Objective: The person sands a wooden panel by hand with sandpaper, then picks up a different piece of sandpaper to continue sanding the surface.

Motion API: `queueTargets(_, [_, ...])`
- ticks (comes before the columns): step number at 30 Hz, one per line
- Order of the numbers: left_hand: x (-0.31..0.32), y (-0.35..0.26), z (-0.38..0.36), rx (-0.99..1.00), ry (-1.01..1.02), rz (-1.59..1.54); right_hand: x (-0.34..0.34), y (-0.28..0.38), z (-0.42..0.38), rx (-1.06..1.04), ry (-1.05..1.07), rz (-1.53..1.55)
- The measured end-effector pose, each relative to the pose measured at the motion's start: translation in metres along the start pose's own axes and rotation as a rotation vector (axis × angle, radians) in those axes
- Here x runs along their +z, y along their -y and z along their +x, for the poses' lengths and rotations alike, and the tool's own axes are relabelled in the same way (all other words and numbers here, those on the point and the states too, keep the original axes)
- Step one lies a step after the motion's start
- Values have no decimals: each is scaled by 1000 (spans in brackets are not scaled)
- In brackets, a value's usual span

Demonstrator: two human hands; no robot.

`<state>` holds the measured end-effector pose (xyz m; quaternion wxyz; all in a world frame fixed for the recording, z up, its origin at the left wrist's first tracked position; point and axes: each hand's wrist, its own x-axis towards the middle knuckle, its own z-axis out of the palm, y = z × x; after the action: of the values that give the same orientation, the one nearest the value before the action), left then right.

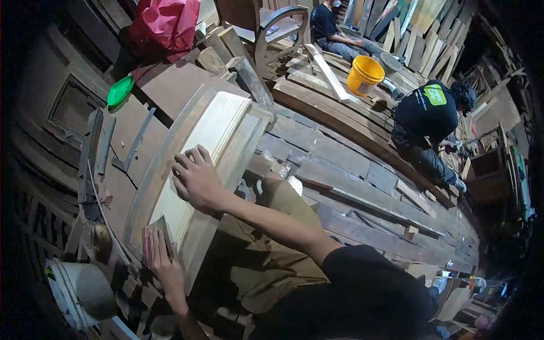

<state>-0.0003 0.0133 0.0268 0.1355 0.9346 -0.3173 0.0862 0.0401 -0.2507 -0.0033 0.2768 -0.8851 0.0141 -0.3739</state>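
Note:
A framed wooden panel with a pale, moulded centre lies in front of me across a brown board. My left hand presses a folded piece of sandpaper, brown with a reddish edge, against the near end of the panel. The fingers lie close together over it. Farther up the panel, my right hand rests on the pale surface with bent fingers apart, and nothing shows in it. The palm side of that hand is hidden.
A metal square and a green dish lie left of the panel. A white bucket stands lower left, a yellow bucket farther back. Two people sit or bend among stacked planks. A chair stands behind.

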Motion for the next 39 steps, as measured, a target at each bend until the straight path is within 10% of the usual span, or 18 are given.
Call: queueTargets(39, [1,5,-1,18,-22,-84,-6,3,1,16,33,20])
